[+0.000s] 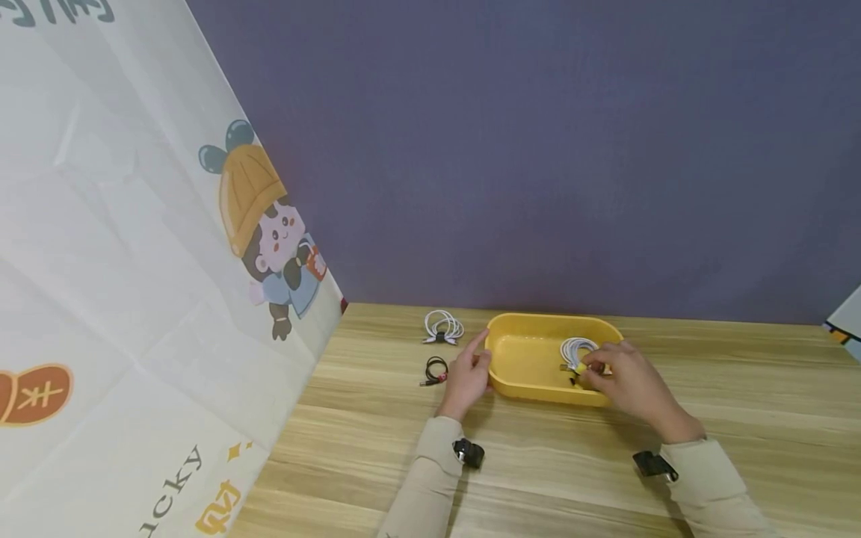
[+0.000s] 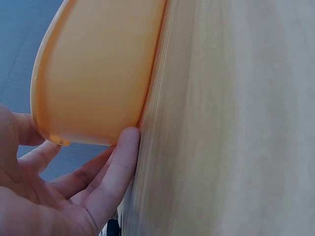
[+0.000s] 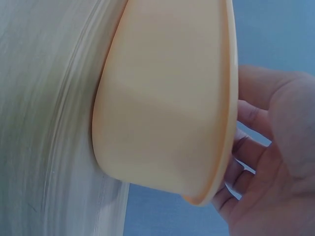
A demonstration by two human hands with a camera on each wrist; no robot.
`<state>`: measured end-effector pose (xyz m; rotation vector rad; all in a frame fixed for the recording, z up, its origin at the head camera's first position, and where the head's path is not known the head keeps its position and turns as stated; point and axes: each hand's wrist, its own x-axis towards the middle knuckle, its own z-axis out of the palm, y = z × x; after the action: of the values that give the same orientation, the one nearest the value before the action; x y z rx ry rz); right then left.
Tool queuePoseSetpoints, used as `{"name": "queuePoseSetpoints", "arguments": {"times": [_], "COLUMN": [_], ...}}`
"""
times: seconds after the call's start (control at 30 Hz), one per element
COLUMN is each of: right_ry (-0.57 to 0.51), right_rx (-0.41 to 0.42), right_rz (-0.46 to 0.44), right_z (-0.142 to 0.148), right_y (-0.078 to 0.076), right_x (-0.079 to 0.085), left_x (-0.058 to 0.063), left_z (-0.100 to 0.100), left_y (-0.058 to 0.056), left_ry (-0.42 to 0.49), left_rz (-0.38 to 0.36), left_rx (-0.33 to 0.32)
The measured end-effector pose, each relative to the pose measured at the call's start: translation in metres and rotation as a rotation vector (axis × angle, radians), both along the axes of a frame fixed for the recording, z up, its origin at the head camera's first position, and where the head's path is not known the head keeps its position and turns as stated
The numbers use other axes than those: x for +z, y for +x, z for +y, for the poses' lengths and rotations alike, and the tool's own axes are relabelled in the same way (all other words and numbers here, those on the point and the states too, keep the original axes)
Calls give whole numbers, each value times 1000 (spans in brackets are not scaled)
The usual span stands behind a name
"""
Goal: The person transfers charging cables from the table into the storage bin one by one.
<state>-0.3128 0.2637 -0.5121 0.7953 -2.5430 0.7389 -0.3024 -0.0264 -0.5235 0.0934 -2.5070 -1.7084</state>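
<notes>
A yellow tray (image 1: 531, 392) stands on the wooden table between both hands. My left hand (image 1: 467, 379) rests against its left end, fingers extended along the outer wall and rim, as the left wrist view also shows. Over the tray's right side, my right hand (image 1: 632, 381) pinches a coiled white cable (image 1: 577, 348) by its yellow tie. Dark bits show just below the cable's plugs, inside the tray. In the right wrist view the tray wall (image 3: 162, 108) hides the fingertips and the cable.
Left of the tray lie a white coiled cable (image 1: 445, 326) with a black tie and, nearer, a small black coiled cable (image 1: 436, 369) with a red tie. A dark blue panel (image 1: 538, 149) rises behind the table; a printed white sheet (image 1: 134, 224) hangs at left.
</notes>
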Motion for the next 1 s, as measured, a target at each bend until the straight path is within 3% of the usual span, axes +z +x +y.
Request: {"name": "queuePoseSetpoints", "arguments": {"times": [0.3,0.67,1.0], "right_ry": [-4,-23,-16], "right_rx": [12,29,43], "right_rz": [-54,-35,-112], "right_z": [-5,-11,-13], "right_y": [1,3,2], "right_x": [1,0,2], "left_x": [0,-1,0], "left_z": [0,0,0], "left_y": [0,0,1], "left_ry": [8,-16,0], "left_rz": [6,2,-1], "left_rx": [-7,4,4]}}
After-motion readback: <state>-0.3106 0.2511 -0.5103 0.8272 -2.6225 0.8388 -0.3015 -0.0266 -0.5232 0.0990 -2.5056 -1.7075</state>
